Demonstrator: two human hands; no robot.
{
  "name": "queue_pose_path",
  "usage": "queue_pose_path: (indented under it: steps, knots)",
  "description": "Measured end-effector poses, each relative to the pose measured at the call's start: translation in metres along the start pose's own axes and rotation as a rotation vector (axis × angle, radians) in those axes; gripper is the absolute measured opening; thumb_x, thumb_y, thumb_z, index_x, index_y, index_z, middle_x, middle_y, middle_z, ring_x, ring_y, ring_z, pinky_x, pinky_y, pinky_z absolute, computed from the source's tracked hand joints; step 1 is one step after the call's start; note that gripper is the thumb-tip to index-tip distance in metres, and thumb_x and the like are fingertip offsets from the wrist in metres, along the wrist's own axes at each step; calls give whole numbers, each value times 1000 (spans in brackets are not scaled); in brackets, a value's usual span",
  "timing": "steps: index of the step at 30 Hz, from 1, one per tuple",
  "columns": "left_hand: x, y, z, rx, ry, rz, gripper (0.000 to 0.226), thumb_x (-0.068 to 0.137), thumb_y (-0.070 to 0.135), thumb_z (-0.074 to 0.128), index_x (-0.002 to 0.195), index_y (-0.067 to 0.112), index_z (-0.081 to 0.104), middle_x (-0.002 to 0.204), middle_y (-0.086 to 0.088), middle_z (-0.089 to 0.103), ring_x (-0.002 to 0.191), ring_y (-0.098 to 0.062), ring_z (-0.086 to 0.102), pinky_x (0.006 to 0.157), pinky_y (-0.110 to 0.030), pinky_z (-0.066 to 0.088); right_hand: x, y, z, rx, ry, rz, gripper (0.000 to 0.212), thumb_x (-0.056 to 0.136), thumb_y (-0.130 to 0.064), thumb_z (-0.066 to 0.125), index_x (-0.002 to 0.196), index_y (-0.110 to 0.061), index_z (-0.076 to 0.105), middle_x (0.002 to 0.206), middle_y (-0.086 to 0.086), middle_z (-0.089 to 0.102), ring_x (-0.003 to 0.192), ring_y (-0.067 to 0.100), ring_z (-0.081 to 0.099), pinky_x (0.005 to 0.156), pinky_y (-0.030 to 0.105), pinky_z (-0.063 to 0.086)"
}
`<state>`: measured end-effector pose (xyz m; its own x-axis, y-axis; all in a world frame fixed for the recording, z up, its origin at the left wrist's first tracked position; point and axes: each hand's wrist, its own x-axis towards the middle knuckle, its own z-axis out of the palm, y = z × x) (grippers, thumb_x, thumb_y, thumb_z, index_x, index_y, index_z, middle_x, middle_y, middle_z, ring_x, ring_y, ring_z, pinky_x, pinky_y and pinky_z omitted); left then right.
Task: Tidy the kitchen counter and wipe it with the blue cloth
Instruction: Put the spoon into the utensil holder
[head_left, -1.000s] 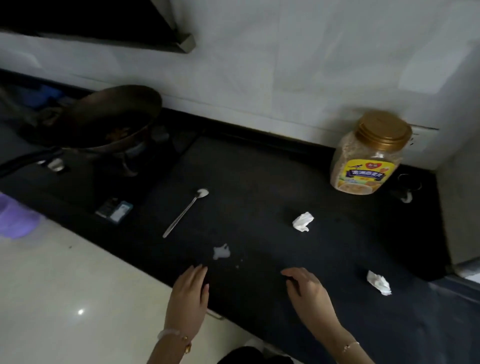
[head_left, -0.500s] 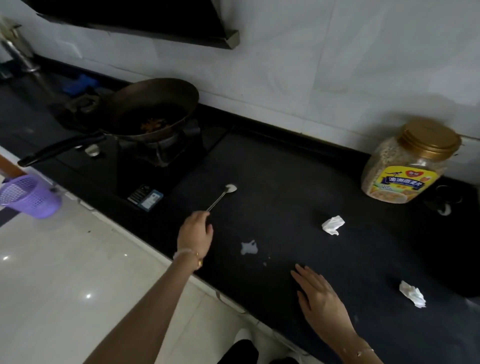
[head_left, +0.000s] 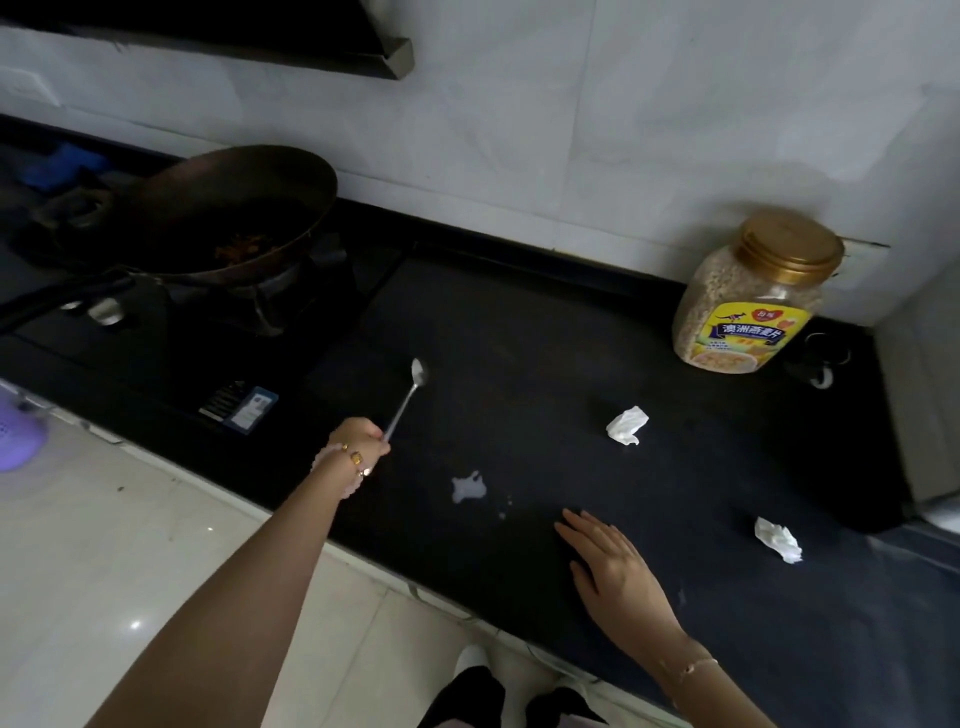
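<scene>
My left hand (head_left: 359, 439) is closed around the handle end of a metal spoon (head_left: 409, 397), whose bowl points toward the back of the black counter (head_left: 519, 332). My right hand (head_left: 613, 566) rests flat on the counter near its front edge, fingers spread, holding nothing. A small white spill or scrap (head_left: 468, 487) lies between my hands. Two crumpled white tissues lie further right, one mid-counter (head_left: 627, 425) and one near the front right (head_left: 777, 539). A blue cloth-like shape (head_left: 62, 163) shows dimly at the far left behind the stove.
A dark wok (head_left: 228, 213) with food remains sits on the gas stove (head_left: 234, 332) at the left, its handle pointing left. A gold-lidded oats jar (head_left: 753, 301) stands against the white wall at the back right. A purple basket (head_left: 18, 439) sits low at the left.
My left hand reached forward from the counter's front edge and closed on the spoon's handle. My right hand stayed flat on the counter.
</scene>
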<state>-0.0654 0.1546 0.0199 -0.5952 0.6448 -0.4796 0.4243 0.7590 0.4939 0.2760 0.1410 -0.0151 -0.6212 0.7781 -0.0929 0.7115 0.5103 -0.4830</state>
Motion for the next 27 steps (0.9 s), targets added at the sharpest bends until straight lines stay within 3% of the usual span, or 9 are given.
queue_pose_path:
  steps: [3,5,7,10,13,17,21,27]
  knots:
    - [-21,-3,-1,-359,-82,-59,31,86,8,59,116,1,57,104,-16,61,88,-20,56,78,-33,51,1,4,2,3,10,-16,46,92,-21,47,137,-30,42,147,-15,33,140,4,24,114,23,8]
    - [-47,-11,1,-690,-118,-100,29,86,5,60,115,0,57,91,-12,60,81,-18,58,74,-30,52,0,4,5,-9,36,-8,47,87,-17,55,132,-28,49,143,-12,43,136,7,34,113,27,19]
    - [-80,-22,5,-896,-152,-121,26,86,5,60,112,3,59,90,-10,60,81,-16,58,72,-28,51,-1,7,9,-25,64,-13,48,79,-12,66,125,-25,57,135,-7,54,129,13,47,107,33,31]
    - [-131,-41,15,-1158,-160,-136,22,88,4,54,109,8,60,90,-8,57,85,-16,57,78,-29,49,-1,9,11,-59,48,-22,49,77,-11,68,124,-22,59,133,-4,56,127,16,49,104,35,36]
    - [-182,-65,27,-1309,-34,-125,25,89,0,51,110,8,61,81,-7,55,72,-13,54,76,-28,49,1,5,7,-66,49,-58,46,77,-10,67,123,-18,60,130,1,59,124,20,53,103,37,41]
    - [-251,-100,43,-1351,222,-145,25,87,-6,51,104,9,61,77,-8,50,60,-9,52,60,-18,54,2,-23,2,15,-8,-157,40,74,-7,71,113,-16,65,105,1,70,95,19,68,84,33,55]
    - [-307,-136,52,-1460,453,-235,21,87,-6,51,100,7,61,80,-10,54,68,-15,51,58,-17,54,0,-81,13,85,-236,-349,35,91,-21,50,125,-27,54,116,-12,62,104,6,58,90,21,47]
    - [-362,-194,50,-1632,654,-300,15,87,-2,54,94,9,61,80,-8,57,64,-13,54,68,-25,52,-5,-170,65,141,-453,-480,22,92,-20,47,106,-23,63,97,-9,70,94,10,65,77,25,48]
